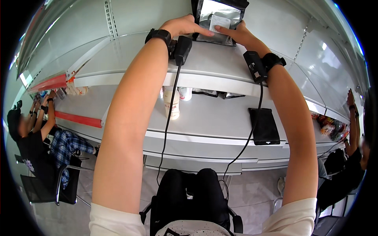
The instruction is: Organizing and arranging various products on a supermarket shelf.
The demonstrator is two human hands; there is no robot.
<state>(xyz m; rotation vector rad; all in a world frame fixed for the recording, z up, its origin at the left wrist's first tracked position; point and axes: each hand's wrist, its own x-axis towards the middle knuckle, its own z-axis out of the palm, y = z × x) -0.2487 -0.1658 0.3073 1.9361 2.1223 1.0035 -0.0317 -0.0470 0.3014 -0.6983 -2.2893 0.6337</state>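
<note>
A silver foil pouch (220,11) with a black edge and a white label stands upright at the back of a grey upper shelf (130,59). My left hand (182,26) rests its fingers on the pouch's lower left side. My right hand (236,33) touches the pouch from the right, with a finger on the white label. Both wrists wear black bands with small black devices, and cables hang down from them.
On the shelf below stand a cream bottle (171,103) and a white container (185,93), with a flat black device (264,126) to the right. A black chair back (189,196) is beneath me. Other people work at shelves at the far left (35,133) and far right (354,149).
</note>
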